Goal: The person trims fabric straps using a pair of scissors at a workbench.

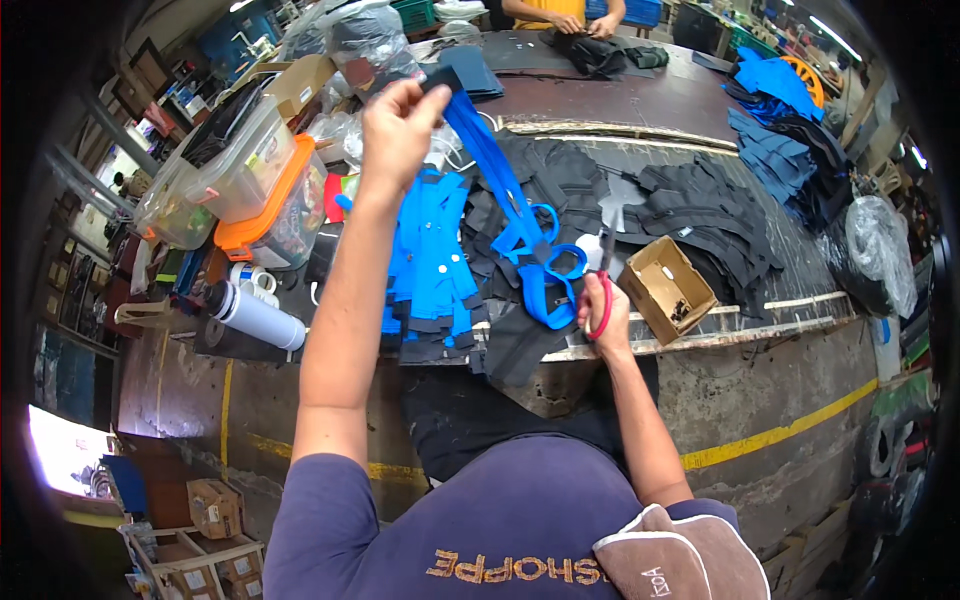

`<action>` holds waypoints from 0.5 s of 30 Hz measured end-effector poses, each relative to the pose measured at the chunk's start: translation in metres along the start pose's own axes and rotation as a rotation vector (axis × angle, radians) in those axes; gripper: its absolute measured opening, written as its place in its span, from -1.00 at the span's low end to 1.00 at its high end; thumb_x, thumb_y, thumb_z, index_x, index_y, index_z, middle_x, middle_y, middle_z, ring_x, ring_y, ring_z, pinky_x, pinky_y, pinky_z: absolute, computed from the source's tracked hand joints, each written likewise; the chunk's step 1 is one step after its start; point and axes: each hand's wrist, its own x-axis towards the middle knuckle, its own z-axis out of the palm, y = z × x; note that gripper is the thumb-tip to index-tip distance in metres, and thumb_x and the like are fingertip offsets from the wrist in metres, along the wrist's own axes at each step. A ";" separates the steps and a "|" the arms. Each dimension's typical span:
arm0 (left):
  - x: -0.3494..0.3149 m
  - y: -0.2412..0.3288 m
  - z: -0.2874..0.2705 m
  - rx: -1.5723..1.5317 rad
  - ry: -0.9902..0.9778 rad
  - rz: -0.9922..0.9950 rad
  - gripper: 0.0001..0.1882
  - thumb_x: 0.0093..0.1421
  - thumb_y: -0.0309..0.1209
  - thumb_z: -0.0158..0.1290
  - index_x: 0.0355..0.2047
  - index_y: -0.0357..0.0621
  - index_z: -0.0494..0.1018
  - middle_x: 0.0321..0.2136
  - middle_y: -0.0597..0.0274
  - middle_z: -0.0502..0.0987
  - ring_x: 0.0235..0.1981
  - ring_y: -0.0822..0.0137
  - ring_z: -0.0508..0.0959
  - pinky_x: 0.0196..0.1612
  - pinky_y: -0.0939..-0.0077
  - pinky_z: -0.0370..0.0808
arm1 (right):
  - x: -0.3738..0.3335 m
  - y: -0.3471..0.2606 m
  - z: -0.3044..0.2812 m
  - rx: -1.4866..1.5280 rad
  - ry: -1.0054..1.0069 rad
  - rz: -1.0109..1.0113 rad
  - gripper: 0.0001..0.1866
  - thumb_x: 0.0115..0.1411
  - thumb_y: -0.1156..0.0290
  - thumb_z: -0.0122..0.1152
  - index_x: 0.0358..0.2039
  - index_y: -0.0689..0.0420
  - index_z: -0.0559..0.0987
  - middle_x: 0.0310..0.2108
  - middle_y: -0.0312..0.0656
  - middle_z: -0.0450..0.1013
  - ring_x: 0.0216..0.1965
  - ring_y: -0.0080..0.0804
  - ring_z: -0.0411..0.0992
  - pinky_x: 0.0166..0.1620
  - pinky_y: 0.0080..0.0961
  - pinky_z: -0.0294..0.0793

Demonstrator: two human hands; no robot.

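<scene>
My left hand (398,135) is raised over the table and pinches the black end of a long blue fabric strip (482,150). From there the strip runs down to the right, with its lower part in loops on the table. In my right hand (612,318) are scissors (600,308) with red handles, blades pointing away from me beside the blue loops. Left of the loops lies a pile of blue pieces with black ends (430,262). Black fabric pieces (700,212) are heaped beyond the scissors and to their right.
An open cardboard box (668,292) stands right of my right hand, small dark bits inside. A grey-white bottle (258,315) lies at the left edge, near clear bins (265,200) with orange trim. Across the table, another person's hands (580,22) handle dark fabric.
</scene>
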 end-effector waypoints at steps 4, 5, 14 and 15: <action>0.026 0.017 -0.036 -0.080 0.036 0.114 -0.86 0.30 -0.38 0.23 -0.22 -0.17 0.59 -0.40 0.36 0.64 -0.42 0.55 0.60 -0.36 0.65 0.50 | -0.002 0.015 -0.017 -0.069 0.007 0.016 -0.60 0.39 0.07 0.21 -0.49 0.07 0.48 -0.71 -0.41 0.35 -0.74 -0.68 0.30 -0.67 -0.68 0.22; 0.025 0.019 -0.046 -0.096 0.021 0.132 -0.85 0.31 -0.38 0.22 -0.20 -0.18 0.58 -0.37 0.34 0.65 -0.40 0.55 0.61 -0.32 0.64 0.51 | -0.005 0.017 -0.018 -0.064 -0.001 0.018 -0.60 0.39 0.07 0.21 -0.49 0.07 0.48 -0.71 -0.41 0.35 -0.74 -0.68 0.30 -0.67 -0.68 0.22; -0.118 -0.083 -0.135 0.873 -0.154 -0.032 -0.84 0.11 -0.56 0.07 -0.34 -0.15 0.62 -0.29 0.19 0.63 -0.24 0.27 0.59 -0.12 0.37 0.51 | -0.008 0.021 -0.018 -0.093 -0.056 0.012 -0.68 0.36 0.14 0.26 -0.43 0.09 0.54 -0.69 -0.43 0.39 -0.70 -0.71 0.32 -0.63 -0.69 0.24; -0.136 -0.090 -0.127 1.117 -0.207 0.129 -0.78 0.07 -0.58 0.02 -0.32 -0.12 0.62 -0.24 0.13 0.63 -0.16 0.12 0.59 -0.03 0.24 0.51 | -0.007 0.021 -0.020 -0.103 -0.050 0.004 -0.68 0.36 0.14 0.26 -0.43 0.09 0.55 -0.69 -0.43 0.39 -0.70 -0.72 0.32 -0.63 -0.70 0.25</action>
